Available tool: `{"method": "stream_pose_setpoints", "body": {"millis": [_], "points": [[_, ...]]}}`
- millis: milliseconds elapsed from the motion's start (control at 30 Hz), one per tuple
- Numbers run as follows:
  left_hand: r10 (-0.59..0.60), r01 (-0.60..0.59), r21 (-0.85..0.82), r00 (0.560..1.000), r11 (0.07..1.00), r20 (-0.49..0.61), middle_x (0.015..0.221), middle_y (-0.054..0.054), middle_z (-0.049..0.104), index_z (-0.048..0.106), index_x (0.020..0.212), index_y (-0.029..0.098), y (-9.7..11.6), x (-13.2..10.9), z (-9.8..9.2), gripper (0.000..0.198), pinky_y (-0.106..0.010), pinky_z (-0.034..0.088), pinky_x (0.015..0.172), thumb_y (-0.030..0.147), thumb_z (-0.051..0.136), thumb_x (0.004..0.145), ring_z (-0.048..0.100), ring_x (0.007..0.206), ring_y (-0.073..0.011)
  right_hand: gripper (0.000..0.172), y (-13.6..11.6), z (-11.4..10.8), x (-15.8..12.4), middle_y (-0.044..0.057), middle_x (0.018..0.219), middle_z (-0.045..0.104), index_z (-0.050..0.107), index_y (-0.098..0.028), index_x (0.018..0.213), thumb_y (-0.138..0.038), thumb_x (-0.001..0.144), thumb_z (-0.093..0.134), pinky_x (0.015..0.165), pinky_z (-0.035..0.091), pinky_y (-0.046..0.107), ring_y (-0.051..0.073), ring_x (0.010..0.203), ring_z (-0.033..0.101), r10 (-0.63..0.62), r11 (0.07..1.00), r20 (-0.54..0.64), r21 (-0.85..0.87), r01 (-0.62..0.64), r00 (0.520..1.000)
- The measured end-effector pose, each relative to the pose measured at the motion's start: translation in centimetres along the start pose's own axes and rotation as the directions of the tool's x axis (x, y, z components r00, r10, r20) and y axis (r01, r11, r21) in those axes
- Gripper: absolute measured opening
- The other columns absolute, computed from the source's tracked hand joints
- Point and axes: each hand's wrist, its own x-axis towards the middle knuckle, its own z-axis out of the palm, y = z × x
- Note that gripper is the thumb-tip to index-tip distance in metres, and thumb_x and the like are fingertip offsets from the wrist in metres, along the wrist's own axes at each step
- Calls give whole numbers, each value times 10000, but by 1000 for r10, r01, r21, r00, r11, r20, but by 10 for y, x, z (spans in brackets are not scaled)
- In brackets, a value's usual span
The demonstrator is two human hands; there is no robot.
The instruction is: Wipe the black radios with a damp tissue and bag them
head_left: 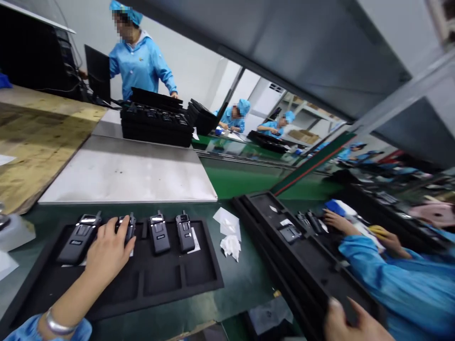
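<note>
A black foam tray [159,296] with compartments lies before me on the green bench. Several black walkie-talkies stand in its upper row, among them a large-looking one at the left [78,239] and two to the right, one [159,232] beside the other [185,233]. My left hand [110,253], with a silver bangle at the wrist, is closed over another walkie-talkie [132,228], mostly hidden by the fingers. At the lower right, my right hand [351,322] has thumb and finger apart at the edge of a stack of black trays [309,255]; nothing shows between them.
Crumpled white tissue [231,247] and a clear bag [226,220] lie between the trays. A white board [131,170] lies behind my tray, with stacked black trays [156,128] beyond. A co-worker's blue sleeves [391,270] reach in at right. Another person [140,61] stands behind.
</note>
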Motion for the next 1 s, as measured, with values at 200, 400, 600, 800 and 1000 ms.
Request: {"method": "stream_pose_setpoints", "body": {"millis": [200, 400, 600, 800, 1000], "points": [[442, -431, -215, 897, 877, 6, 1495, -140, 429, 435, 1447, 188, 65, -3, 18, 601, -514, 365, 1094, 434, 555, 913, 410, 1354, -332, 669, -74, 75, -31, 158, 990, 685, 694, -103, 1048, -664, 909, 356, 845, 465, 432, 306, 911, 612, -221, 951, 328, 283, 127, 918], [492, -444, -229, 840, 866, 230, 1567, -155, 264, 337, 1494, 121, 122, 3, 28, 694, -625, 198, 1157, 329, 591, 883, 274, 1443, -330, 591, -108, 123, -51, 127, 993, 687, 702, -141, 1086, -587, 929, 347, 822, 455, 407, 288, 894, 602, -271, 937, 423, 323, 135, 865], [453, -383, -266, 840, 885, 299, 1566, -154, 262, 332, 1497, 124, 129, 2, 22, 681, -679, 151, 1146, 424, 542, 924, 241, 1449, -360, 572, -100, 140, -41, 157, 1001, 681, 692, -121, 1089, -546, 922, 348, 824, 442, 416, 303, 904, 596, -285, 936, 442, 318, 149, 850], [652, -543, -412, 734, 731, 189, 1599, -114, 187, 254, 1527, 138, 138, -17, 31, 775, -560, 154, 1197, 629, 391, 943, 148, 1484, -288, 494, -126, 153, -13, 126, 1075, 659, 672, -161, 1185, -472, 928, 387, 773, 401, 407, 304, 918, 564, -291, 957, 452, 126, 262, 843], [692, -544, -476, 689, 691, 218, 1601, -102, 183, 242, 1529, 129, 140, -19, 29, 719, -559, 142, 1197, 581, 335, 977, 123, 1489, -276, 279, -160, 178, 0, 63, 1055, 669, 724, -278, 1088, -322, 884, 539, 809, 357, 403, 264, 934, 546, -280, 951, 599, 64, 304, 750]]}}
